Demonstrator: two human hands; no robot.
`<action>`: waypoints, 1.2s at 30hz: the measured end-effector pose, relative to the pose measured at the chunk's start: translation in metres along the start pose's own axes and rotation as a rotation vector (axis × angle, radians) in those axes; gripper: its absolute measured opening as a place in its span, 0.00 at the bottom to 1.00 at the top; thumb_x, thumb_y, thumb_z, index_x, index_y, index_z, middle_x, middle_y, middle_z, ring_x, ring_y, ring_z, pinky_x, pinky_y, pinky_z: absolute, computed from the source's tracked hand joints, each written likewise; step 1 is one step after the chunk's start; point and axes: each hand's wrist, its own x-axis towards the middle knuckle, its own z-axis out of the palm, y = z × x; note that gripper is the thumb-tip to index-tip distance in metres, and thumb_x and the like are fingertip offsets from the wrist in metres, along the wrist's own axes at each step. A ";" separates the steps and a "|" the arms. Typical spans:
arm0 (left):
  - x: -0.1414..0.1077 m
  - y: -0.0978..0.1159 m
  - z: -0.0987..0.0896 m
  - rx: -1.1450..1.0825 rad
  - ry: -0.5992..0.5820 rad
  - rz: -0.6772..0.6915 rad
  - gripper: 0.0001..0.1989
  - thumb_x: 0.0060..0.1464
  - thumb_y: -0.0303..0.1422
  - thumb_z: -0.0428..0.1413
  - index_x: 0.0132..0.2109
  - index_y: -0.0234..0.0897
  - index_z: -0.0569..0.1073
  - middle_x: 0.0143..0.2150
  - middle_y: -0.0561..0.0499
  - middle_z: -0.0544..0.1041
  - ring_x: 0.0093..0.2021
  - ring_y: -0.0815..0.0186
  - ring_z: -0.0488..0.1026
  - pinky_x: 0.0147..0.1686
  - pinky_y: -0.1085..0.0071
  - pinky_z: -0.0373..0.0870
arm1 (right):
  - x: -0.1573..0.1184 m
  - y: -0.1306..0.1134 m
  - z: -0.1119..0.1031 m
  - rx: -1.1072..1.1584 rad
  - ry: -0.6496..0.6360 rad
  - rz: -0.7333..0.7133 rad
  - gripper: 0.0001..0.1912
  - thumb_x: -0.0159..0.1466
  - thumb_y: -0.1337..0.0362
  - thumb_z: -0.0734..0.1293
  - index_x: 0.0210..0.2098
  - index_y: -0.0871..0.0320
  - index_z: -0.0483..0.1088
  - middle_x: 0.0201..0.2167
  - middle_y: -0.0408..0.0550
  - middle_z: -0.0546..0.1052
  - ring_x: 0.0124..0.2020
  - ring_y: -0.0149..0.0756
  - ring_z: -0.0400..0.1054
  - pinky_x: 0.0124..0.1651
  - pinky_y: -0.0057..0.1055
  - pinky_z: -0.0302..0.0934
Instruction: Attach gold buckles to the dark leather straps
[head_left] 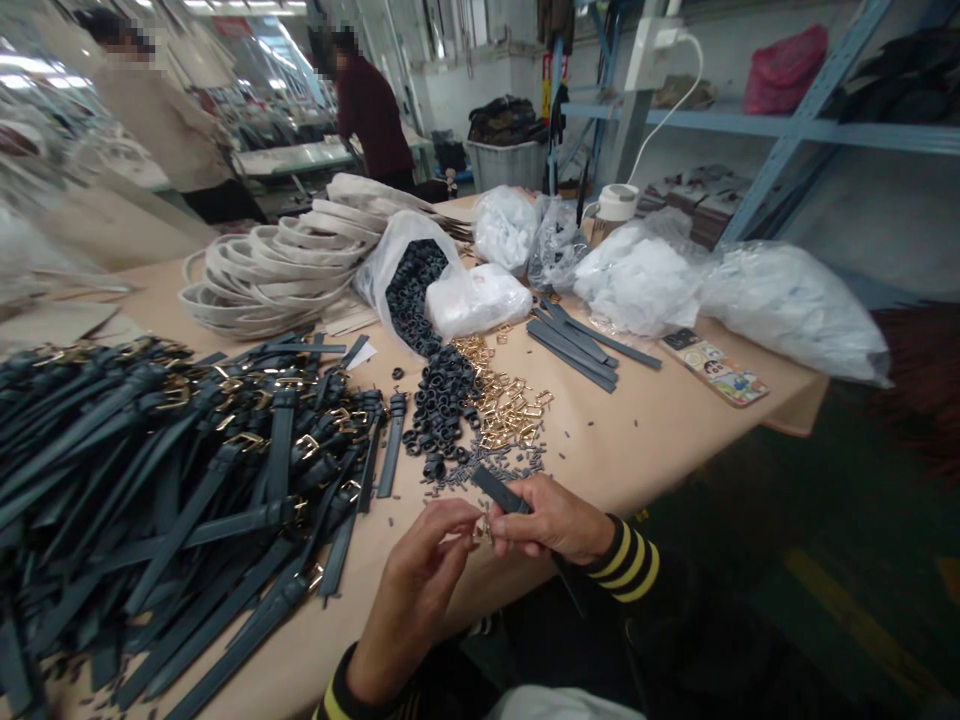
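My right hand (559,518) grips a dark grey strap (495,488), its fingers closed round it and one end sticking out past the thumb. My left hand (420,575) pinches a small gold buckle (481,528) between thumb and fingertips, right beside the right fingertips. Whether the buckle is on the strap cannot be made out. Just beyond the hands lie scattered small dark pins (517,462), a heap of gold buckles (506,405) and a heap of dark strap loops (442,395). A single strap with its loop (392,445) lies left of the loops.
A large pile of buckled straps (187,480) covers the table's left side. Coiled pale straps (277,265), an open bag of loops (412,285), plastic bags (637,275), loose strips (577,345) and a phone (714,367) lie farther back. Two people stand beyond the table.
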 end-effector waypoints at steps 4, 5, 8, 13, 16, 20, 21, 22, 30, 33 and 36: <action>-0.002 -0.007 0.013 -0.530 0.057 -0.395 0.13 0.51 0.35 0.54 0.44 0.34 0.71 0.34 0.47 0.76 0.33 0.66 0.72 0.32 0.72 0.70 | -0.002 -0.005 0.003 -0.236 0.124 -0.046 0.04 0.56 0.67 0.62 0.27 0.62 0.64 0.21 0.41 0.71 0.14 0.20 0.56 0.17 0.17 0.50; -0.002 -0.007 0.015 -0.593 0.064 -0.430 0.13 0.51 0.36 0.54 0.43 0.33 0.71 0.33 0.47 0.75 0.32 0.67 0.72 0.31 0.74 0.70 | -0.002 -0.006 0.004 -0.275 0.137 -0.038 0.04 0.56 0.68 0.62 0.26 0.62 0.64 0.20 0.41 0.71 0.14 0.20 0.57 0.17 0.17 0.50; 0.001 -0.007 0.017 -0.594 0.081 -0.433 0.10 0.49 0.34 0.57 0.37 0.30 0.72 0.29 0.49 0.75 0.28 0.72 0.70 0.28 0.78 0.67 | -0.002 -0.005 0.006 -0.364 0.157 -0.029 0.03 0.56 0.70 0.60 0.26 0.61 0.64 0.20 0.40 0.71 0.14 0.20 0.58 0.17 0.17 0.51; 0.003 -0.009 0.013 -0.486 0.021 -0.396 0.07 0.50 0.32 0.56 0.34 0.30 0.71 0.26 0.50 0.74 0.26 0.73 0.68 0.28 0.77 0.65 | -0.004 -0.004 0.006 -0.412 0.150 -0.025 0.04 0.58 0.67 0.60 0.27 0.61 0.64 0.21 0.40 0.72 0.13 0.21 0.58 0.16 0.18 0.52; 0.003 -0.005 0.012 -0.433 0.042 -0.390 0.07 0.47 0.32 0.58 0.33 0.31 0.72 0.25 0.52 0.73 0.24 0.73 0.67 0.26 0.77 0.65 | -0.006 -0.004 0.005 -0.483 0.168 -0.054 0.05 0.58 0.65 0.61 0.27 0.60 0.63 0.21 0.41 0.71 0.17 0.24 0.60 0.21 0.21 0.54; 0.003 0.011 0.010 -0.335 0.108 -0.385 0.08 0.44 0.32 0.60 0.31 0.32 0.73 0.23 0.52 0.74 0.23 0.71 0.68 0.25 0.75 0.66 | -0.010 -0.002 0.002 -0.499 0.248 -0.084 0.05 0.62 0.64 0.58 0.36 0.59 0.58 0.24 0.42 0.71 0.24 0.28 0.62 0.29 0.24 0.57; 0.003 0.015 0.010 -0.310 0.099 -0.375 0.07 0.44 0.32 0.60 0.31 0.32 0.73 0.22 0.52 0.74 0.23 0.70 0.69 0.25 0.75 0.66 | -0.011 -0.001 0.002 -0.469 0.240 -0.062 0.05 0.63 0.64 0.55 0.37 0.59 0.57 0.25 0.42 0.70 0.23 0.27 0.61 0.27 0.23 0.56; 0.003 0.019 0.009 -0.287 0.084 -0.365 0.07 0.44 0.32 0.60 0.32 0.33 0.73 0.22 0.52 0.74 0.23 0.70 0.69 0.25 0.75 0.67 | -0.013 0.000 0.001 -0.442 0.218 -0.035 0.04 0.64 0.65 0.54 0.37 0.58 0.56 0.25 0.41 0.70 0.21 0.25 0.59 0.25 0.23 0.55; 0.004 0.013 0.006 -0.338 0.150 -0.342 0.08 0.45 0.33 0.59 0.33 0.32 0.73 0.21 0.54 0.72 0.22 0.73 0.67 0.24 0.78 0.65 | -0.024 -0.001 -0.007 -0.172 -0.029 -0.022 0.09 0.61 0.61 0.59 0.34 0.61 0.63 0.27 0.43 0.70 0.17 0.21 0.57 0.22 0.20 0.53; 0.004 0.007 0.008 -0.495 0.118 -0.394 0.07 0.46 0.32 0.59 0.33 0.32 0.72 0.21 0.56 0.70 0.20 0.76 0.65 0.22 0.81 0.62 | -0.025 0.001 -0.013 -0.133 -0.098 0.005 0.11 0.60 0.59 0.61 0.35 0.62 0.64 0.27 0.44 0.71 0.17 0.21 0.58 0.22 0.20 0.55; 0.003 0.003 0.014 -0.645 0.077 -0.477 0.07 0.47 0.31 0.59 0.32 0.32 0.71 0.20 0.57 0.69 0.18 0.79 0.62 0.19 0.83 0.58 | -0.023 0.004 -0.014 -0.132 -0.130 0.004 0.10 0.60 0.60 0.61 0.36 0.62 0.64 0.27 0.44 0.71 0.18 0.21 0.60 0.22 0.20 0.56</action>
